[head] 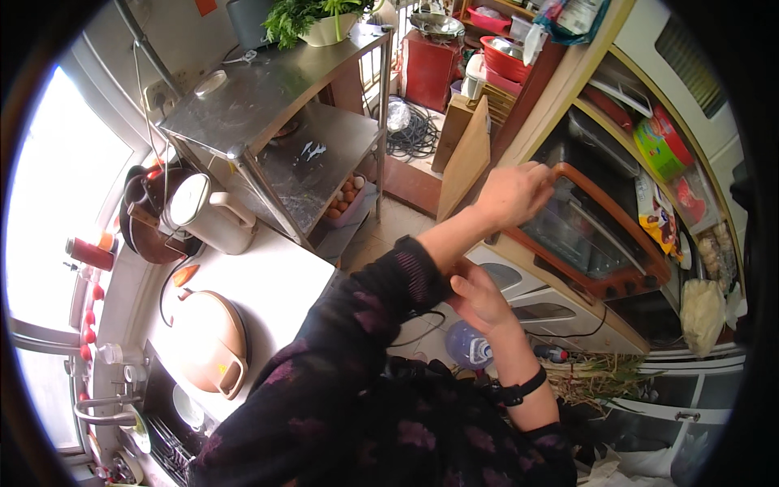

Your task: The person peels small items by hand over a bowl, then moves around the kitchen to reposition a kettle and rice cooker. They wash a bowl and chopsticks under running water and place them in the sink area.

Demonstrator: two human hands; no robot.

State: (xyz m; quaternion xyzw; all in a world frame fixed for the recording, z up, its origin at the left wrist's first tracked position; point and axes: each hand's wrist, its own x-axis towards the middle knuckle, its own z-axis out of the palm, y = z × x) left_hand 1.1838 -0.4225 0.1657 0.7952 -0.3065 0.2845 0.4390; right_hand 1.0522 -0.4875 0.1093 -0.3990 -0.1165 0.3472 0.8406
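Note:
My left hand (517, 196) reaches out to the upper right with its fingers curled, and I see nothing in it. It appears in front of the top corner of an orange-framed toaster oven (587, 225); contact cannot be told. The dark patterned left sleeve (389, 292) is bunched near the elbow. Under that forearm is my right hand (484, 301), thumb raised beside the sleeve edge. Its fingers are partly hidden behind the left arm, so a grip on the cloth cannot be told. A black wristband (522, 386) circles my right wrist.
On the white counter (292, 268) stand a beige electric cooking appliance (210, 341) and a white kettle (213, 213). A steel shelf rack (274, 103) holds a leafy potted plant (328, 24) above eggs (345, 198). Wooden boards (465, 158) lean near the oven. A water jug (467, 346) sits on the floor.

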